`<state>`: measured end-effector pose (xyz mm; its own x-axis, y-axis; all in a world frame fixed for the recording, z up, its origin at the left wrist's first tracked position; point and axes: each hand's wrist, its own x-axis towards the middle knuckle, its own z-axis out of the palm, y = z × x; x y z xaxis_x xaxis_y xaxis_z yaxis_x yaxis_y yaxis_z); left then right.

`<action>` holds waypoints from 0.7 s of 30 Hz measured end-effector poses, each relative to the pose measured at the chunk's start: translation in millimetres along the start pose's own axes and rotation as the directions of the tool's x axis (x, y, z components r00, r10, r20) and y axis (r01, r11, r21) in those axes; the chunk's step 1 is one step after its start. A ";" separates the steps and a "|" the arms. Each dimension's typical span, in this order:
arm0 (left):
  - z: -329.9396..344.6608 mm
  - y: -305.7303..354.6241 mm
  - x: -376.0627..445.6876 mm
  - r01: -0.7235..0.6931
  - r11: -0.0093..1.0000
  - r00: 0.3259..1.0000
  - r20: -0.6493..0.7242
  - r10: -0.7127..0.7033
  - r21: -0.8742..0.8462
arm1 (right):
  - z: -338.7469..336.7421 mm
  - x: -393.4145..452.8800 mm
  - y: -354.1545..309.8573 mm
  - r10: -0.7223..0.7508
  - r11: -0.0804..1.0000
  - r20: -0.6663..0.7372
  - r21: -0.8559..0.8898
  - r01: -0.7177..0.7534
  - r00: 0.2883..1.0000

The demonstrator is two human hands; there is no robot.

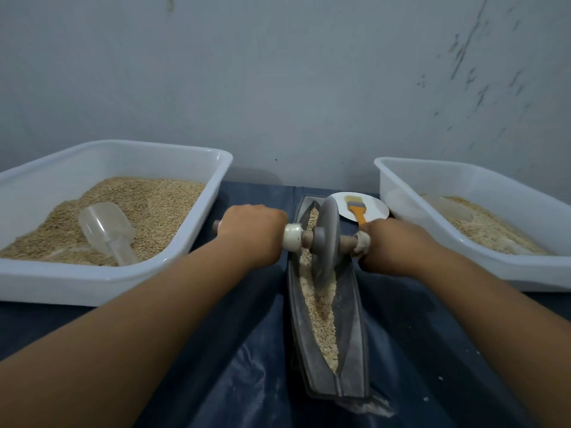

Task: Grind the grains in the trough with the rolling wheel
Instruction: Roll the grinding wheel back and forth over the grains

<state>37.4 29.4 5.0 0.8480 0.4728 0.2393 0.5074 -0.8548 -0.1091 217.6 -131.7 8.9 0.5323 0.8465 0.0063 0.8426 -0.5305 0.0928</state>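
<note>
at the centre of the frame we see the grey metal rolling wheel [327,242] standing on edge in the long, boat-shaped grey trough [352,319], which runs from lower centre up toward the wall. pale crushed grains [321,307] lie along the trough's groove, before and behind the wheel. a wooden axle [347,241] runs through the wheel; our left hand [251,231] grips its left end with fingers curled round it, beside a white collar [293,237], and our right hand [391,242] grips the right end the same way, over a whitish wrap.

just behind the wheel, right of centre, a white round plate [375,208] holds an orange-handled brush [357,206]. at the left edge a white plastic tub [108,282] holds whole tan grain and a clear plastic scoop [108,231]; at the right edge a second white tub [463,242] holds paler meal.

everything stands on a dark blue plastic sheet [247,381], creased and dusted with flour near the trough's near end. the upper half of the frame is a plain grey-blue wall [278,72], scuffed with dark marks at upper right.
</note>
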 end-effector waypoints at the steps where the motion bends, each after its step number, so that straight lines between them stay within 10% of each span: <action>1: 2.9 -0.7 -8.7 -0.014 1.000 1.000 -0.022 0.014 0.013 | 3.2 -7.6 1.6 -0.011 1.000 -0.001 0.008 0.011 1.000; 15: -8.5 11.6 -48.6 -0.046 0.996 0.989 -0.136 0.057 0.080 | 1.1 -50.5 -3.1 -0.033 0.992 0.086 0.122 0.023 0.996; 21: -2.6 10.0 -49.5 0.049 0.997 0.996 -0.069 -0.053 -0.054 | -8.9 -51.1 -21.1 0.003 0.999 -0.121 -0.049 -0.009 0.993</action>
<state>0.1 -3.1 -5.4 0.8076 0.5012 0.3108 0.5392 -0.8410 -0.0447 171.9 -163.4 15.4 0.5209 0.8442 0.1269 0.8328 -0.5351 0.1417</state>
